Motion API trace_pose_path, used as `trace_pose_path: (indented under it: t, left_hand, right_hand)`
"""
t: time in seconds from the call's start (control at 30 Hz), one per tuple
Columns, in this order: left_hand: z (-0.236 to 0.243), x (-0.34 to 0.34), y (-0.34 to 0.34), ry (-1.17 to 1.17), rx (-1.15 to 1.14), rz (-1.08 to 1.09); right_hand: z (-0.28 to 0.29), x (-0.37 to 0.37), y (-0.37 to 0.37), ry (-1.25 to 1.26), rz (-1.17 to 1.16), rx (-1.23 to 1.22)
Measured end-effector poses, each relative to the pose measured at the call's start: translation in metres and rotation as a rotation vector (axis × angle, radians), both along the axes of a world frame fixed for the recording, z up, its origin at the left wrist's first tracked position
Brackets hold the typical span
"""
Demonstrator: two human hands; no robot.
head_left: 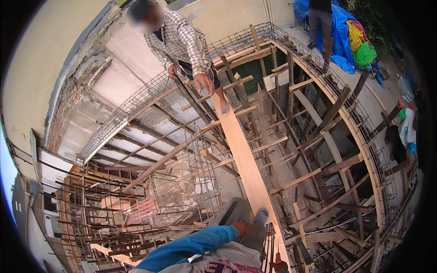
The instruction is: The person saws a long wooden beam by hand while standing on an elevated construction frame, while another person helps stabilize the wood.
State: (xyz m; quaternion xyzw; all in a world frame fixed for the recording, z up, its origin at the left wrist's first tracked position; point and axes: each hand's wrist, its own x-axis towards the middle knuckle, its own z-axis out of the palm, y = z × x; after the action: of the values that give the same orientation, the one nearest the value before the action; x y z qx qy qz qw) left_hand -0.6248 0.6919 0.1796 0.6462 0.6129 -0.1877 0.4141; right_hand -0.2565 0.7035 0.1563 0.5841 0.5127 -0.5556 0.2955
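My left hand [240, 226] rests at my trousered leg [241, 209], fingers loosely bent and apart, with nothing visible in it. My right hand [280, 266], partly out of view at the lower edge, is closed on a red-handled tool [277, 259]. My sandalled foot [261, 216] stands on a long, pale plank [242, 164] laid over the timber supports. On its far end a co-worker [177, 41] in a checked shirt stands in sandals, one hand [172, 72] on a dark upright timber [184, 91], the other [203, 84] held out above the plank.
Timber posts and cross-pieces [332, 118] fill the deep opening below the plank. Rebar cages [104, 139] line its edges beside a broken wall [123, 50]. Another person [320, 22] stands by blue tarpaulins [341, 45]. A vertical rebar cage [205, 182] rises left of the plank.
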Motion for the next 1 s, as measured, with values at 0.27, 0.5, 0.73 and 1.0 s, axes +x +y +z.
trace_pose_path:
  t: [0.27, 0.5, 0.73, 1.0]
  left_hand:
    - [0.011, -0.093, 0.025, 0.102, -0.078, -0.464]
    - [-0.040, -0.256, 0.125, -0.081, 0.057, 0.508]
    - [-0.083, -0.626, 0.220, 0.196, 0.359, 1.304]
    - [-0.054, -0.948, 0.325, 0.252, 0.915, 1.728]
  right_hand:
    - [0.005, -0.033, 0.012, 0.085, 0.100, 0.232]
    - [-0.004, -0.103, 0.117, -0.034, 0.059, 0.671]
    - [0.029, -0.319, 0.281, -0.133, 0.122, 0.443]
    - [0.038, -0.573, 0.426, 0.472, -0.356, 0.553]
